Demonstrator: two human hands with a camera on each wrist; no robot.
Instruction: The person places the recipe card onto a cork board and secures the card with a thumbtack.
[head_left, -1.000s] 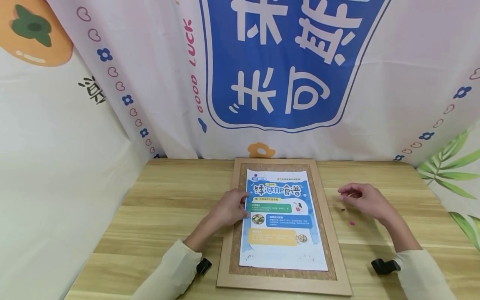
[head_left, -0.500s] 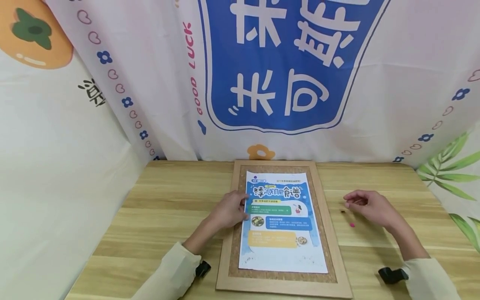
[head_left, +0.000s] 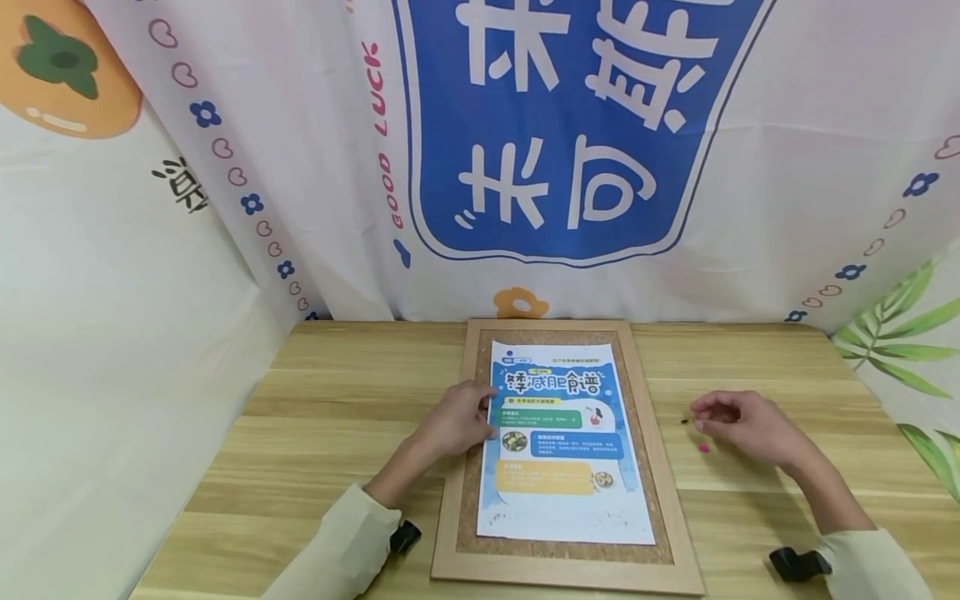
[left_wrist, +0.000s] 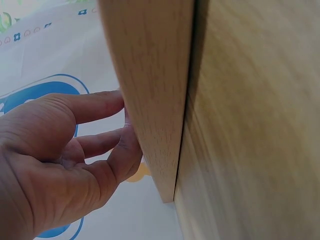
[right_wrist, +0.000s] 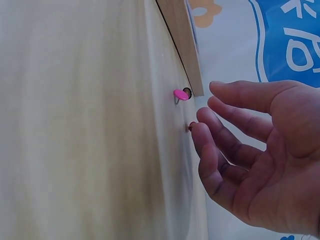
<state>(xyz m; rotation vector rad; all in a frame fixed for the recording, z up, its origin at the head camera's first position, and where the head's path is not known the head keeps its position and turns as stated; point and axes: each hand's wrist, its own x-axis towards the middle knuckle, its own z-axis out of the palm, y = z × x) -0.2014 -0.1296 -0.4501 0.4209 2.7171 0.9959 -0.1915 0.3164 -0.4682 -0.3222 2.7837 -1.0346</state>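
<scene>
Hands: left hand (head_left: 456, 419) lay on the left edge of the corkboard (head_left: 671, 533), at about 9 o'clock of the poster (head_left: 561, 442), fingertips on the paper's margin. Its place matched the pictures from a second before.
Left grip: fingers were loosely extended, pressing flat and curled round nothing; the left wrist view showed them against the wooden frame.
Right hand: right hand (head_left: 742, 421) hovered low over the counter (head_left: 315, 417), at 3 o'clock of the corkboard. Over the last second it had drifted slightly outward and toward the near edge, closer to the pins.
Right grip: fingers were relaxed and half curled, thumb and forefinger apart, with nothing between them. The right wrist view showed the fingertips (right_wrist: 202, 131) just beside a small dark pin, whether touching it I could not tell.
Pins: pink pushpin (head_left: 703, 447) lay on the counter at 6 o'clock of the right hand's fingers, near them but apart. A dark pin (head_left: 684, 422) lay just at 9 o'clock of the fingertips. Neither had moved from its spot.
Poster: it lay flat on the cork, unshifted, with no pin visible in any corner.
Meaning: the pinning seemed still ahead; the right hand's small shift looked like settling over a pin to pick up, while the left steadied the sheet.
</scene>
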